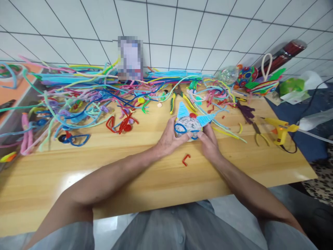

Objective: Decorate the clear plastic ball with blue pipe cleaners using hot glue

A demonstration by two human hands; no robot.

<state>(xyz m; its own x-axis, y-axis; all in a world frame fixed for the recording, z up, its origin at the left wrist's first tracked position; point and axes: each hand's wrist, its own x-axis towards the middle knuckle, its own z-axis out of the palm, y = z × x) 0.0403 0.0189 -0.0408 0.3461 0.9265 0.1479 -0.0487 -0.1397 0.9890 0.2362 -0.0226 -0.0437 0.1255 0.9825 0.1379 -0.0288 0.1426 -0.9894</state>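
Between my hands is a grey-white speckled ball [191,124] with two light-blue pointed ears [183,110] and a red piece on top. Blue pipe-cleaner loops [180,128] lie across its front. My left hand [169,138] grips the ball's left side, its thumb at the lower front. From the right, my right hand [208,141] is closed around the ball's lower edge, with thumb and finger near the blue loop; its other fingers are partly hidden. A short bent red pipe-cleaner piece [186,160] lies on the wooden table [145,180] just in front.
Tangled coloured pipe cleaners [88,93] spread along the back and left. Yellow-handled pliers [177,97] lie behind the ball. To the right are smaller pliers [257,133] and a yellow glue gun [280,130] with a cord. A tiled wall [166,31] stands behind.
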